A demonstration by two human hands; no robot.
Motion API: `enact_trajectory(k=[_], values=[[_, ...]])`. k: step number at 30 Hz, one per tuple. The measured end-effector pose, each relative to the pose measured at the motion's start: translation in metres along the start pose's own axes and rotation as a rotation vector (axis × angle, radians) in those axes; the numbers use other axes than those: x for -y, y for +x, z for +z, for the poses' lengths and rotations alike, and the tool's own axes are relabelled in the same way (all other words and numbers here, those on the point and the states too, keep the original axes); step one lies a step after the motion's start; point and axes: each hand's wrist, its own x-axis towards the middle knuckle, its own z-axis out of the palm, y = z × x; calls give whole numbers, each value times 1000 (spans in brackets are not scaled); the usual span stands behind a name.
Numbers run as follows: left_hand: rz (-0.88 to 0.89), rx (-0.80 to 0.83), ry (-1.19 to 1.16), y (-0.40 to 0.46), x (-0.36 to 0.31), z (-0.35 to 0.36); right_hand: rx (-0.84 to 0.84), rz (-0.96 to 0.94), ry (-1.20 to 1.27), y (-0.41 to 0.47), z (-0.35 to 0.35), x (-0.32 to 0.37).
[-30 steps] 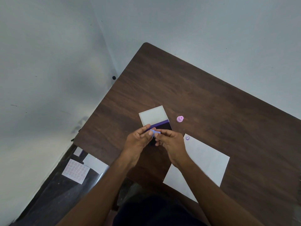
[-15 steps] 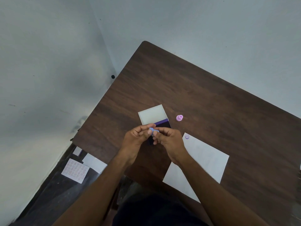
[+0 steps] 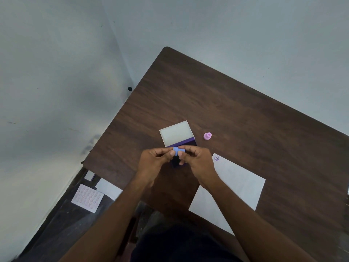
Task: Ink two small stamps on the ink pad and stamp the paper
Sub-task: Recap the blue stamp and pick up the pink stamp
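A small blue stamp [image 3: 176, 151] is pinched between the fingertips of my left hand [image 3: 154, 161] and my right hand [image 3: 198, 161], just above the dark purple ink pad [image 3: 178, 161]. The pad's open white lid [image 3: 177, 133] lies flat behind it. A pink stamp [image 3: 207, 136] stands on the table to the right of the lid. The white paper [image 3: 234, 188] lies to the right, under my right forearm, with one purple smiley print [image 3: 216, 158] at its far corner. My hands hide most of the pad.
The brown wooden table [image 3: 236, 118] sits in a corner of grey walls. Down on the left, below the table edge, lie a sheet of pink dots [image 3: 87, 197] and other white sheets [image 3: 109, 188].
Both hands stay together over the ink pad. The blue stamp has turned slightly between my fingertips and shows more fully now.
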Motion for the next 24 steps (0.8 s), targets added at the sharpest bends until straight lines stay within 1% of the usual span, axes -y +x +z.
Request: enact_trajectory(k=[5,10,12,15,18,21,24], values=[[48,24,67,3,3,5,11,26,-38,4,-7,-6],[67,82,214,11,2,13,-58,88,53,6,-10,-15],[49,110,304,16,1,16,-117,130,92,7,-10,-18],[20,93,431,23,0,25,-222,161,84,11,-15,-22],[15,93,470,28,-3,38,-345,170,15,18,-28,-23],[68,127,570,32,-8,53,-479,179,-55,26,-45,-26],[88,149,694,37,-12,70,-541,167,-151,32,-60,-31]])
